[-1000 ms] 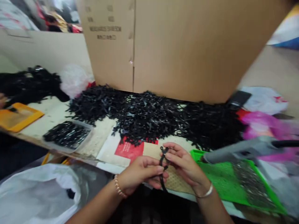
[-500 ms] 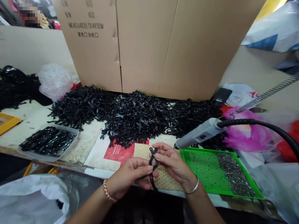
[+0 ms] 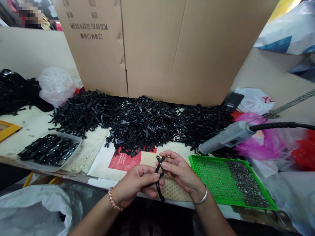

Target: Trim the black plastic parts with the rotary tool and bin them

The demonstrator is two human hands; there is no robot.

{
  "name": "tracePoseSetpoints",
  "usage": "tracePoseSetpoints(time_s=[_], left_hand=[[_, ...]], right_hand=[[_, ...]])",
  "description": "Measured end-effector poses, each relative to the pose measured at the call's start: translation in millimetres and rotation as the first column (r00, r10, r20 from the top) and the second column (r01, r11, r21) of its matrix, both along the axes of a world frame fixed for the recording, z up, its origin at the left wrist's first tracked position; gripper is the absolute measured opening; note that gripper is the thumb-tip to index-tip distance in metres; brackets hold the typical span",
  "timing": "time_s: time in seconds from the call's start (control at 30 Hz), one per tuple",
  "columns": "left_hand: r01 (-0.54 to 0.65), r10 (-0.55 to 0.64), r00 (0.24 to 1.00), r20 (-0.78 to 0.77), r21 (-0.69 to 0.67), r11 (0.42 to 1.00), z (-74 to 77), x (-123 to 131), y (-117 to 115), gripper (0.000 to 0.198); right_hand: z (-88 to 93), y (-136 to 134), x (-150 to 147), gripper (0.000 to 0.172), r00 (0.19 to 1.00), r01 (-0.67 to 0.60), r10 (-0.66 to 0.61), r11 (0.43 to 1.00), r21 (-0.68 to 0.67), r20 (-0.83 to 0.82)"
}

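Between my two hands is a linkage of crossed black strips (image 3: 160,194) with holes at their ends. My left hand (image 3: 139,183) pinches its lower part between thumb and fingers. Higher up, the fingers of my right hand (image 3: 180,173) grip the crossed section. Both hands are over a beige honeycomb-patterned mat (image 3: 176,193). To the right lies a green perforated tray (image 3: 261,179) with small metal fasteners (image 3: 248,183) heaped at its right side. Above the tray, a grey electric screwdriver (image 3: 227,136) hangs tilted from a coiled spring, touched by neither hand.
Loose black strips (image 3: 147,121) lie in a wide pile behind my hands, against a tall cardboard box (image 3: 152,49). A clear plastic container (image 3: 79,147) of black linkages stands at left. Plastic bags (image 3: 261,141) crowd the right. A white sack (image 3: 14,203) opens below the table's left edge.
The hanging screwdriver has swung to the right, away from my hands. Both hands keep their grip on the black linkage, with hardly any movement.
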State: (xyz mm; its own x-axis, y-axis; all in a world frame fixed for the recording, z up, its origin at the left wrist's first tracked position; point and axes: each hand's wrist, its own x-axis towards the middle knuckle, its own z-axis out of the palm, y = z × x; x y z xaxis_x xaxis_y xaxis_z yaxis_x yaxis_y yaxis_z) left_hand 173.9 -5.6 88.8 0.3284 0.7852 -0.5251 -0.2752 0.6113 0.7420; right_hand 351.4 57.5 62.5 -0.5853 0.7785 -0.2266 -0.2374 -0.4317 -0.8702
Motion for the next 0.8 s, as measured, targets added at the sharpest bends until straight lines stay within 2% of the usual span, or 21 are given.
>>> tracePoseSetpoints(time_s=[0.3,0.57,0.8], left_hand=[[-0.086,0.086,0.995,-0.056,0.017,0.996,-0.3,6.1,-1.6,0.036],[-0.113,0.113,0.993,0.019,-0.013,0.994,-3.4,7.5,-7.6,0.033],[-0.118,0.119,0.991,0.059,-0.029,0.993,-2.5,6.7,-9.0,0.036]], right_hand=[[2.8,-0.1,1.3,0.037,0.994,0.021,-0.04,0.984,0.179,0.104],[2.1,-4.8,-0.2,0.036,0.99,0.027,-0.057,0.973,0.228,0.126],[0.1,-5.8,-1.3,0.037,0.996,0.017,-0.034,0.982,0.19,0.086]])
